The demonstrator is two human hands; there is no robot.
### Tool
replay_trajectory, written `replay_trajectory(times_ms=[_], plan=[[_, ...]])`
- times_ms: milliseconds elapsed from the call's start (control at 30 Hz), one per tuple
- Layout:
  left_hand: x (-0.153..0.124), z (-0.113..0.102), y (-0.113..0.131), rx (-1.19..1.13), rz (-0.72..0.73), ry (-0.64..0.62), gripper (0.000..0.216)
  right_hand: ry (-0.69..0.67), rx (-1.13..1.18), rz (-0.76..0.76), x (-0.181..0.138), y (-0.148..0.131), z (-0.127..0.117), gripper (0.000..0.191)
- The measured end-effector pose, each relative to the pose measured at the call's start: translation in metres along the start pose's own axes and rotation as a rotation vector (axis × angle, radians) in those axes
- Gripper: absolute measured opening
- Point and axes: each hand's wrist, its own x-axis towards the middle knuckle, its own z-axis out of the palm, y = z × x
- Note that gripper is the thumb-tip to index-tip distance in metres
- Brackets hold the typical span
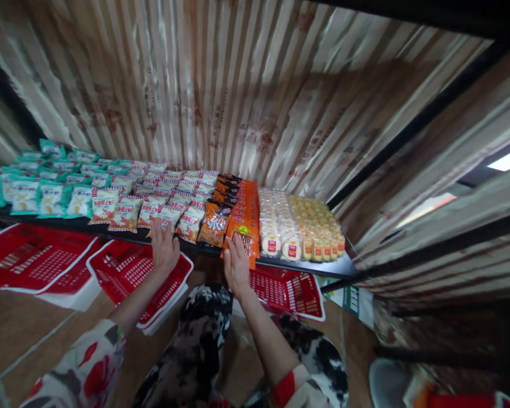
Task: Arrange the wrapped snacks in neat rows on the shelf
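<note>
A dark shelf (pixel 331 267) carries rows of snack packets. My left hand (pixel 164 248) lies flat with fingers stretched out at the shelf's front edge, touching the red-and-white packets (pixel 161 214). My right hand (pixel 237 264) reaches up with fingers extended onto the front orange packet (pixel 245 224); whether it grips the packet I cannot say. A dark orange bag (pixel 215 222) lies between the two hands.
Teal packets (pixel 38 192) fill the shelf's left end; clear packs of small cakes (pixel 276 226) and yellow ones (pixel 318 226) fill the right. Red plastic baskets (pixel 29 255) sit on the floor below. Corrugated sheet (pixel 238 90) backs the shelf.
</note>
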Motion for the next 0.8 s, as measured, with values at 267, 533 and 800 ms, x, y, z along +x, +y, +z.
replay_trajectory(times_ms=[267, 533, 800], plan=[[-0.004, 0.003, 0.006, 0.01, -0.003, 0.011, 0.043, 0.059, 0.022, 0.033, -0.019, 0.024, -0.014, 0.047], [-0.048, 0.0, 0.089, -0.29, 0.394, -0.17, 0.035, 0.111, 0.0, 0.144, -0.066, 0.039, -0.049, 0.038], [-0.102, 0.076, 0.165, -0.428, 0.527, -0.547, 0.031, -0.029, -0.126, 0.43, -0.088, 0.093, -0.094, 0.03]])
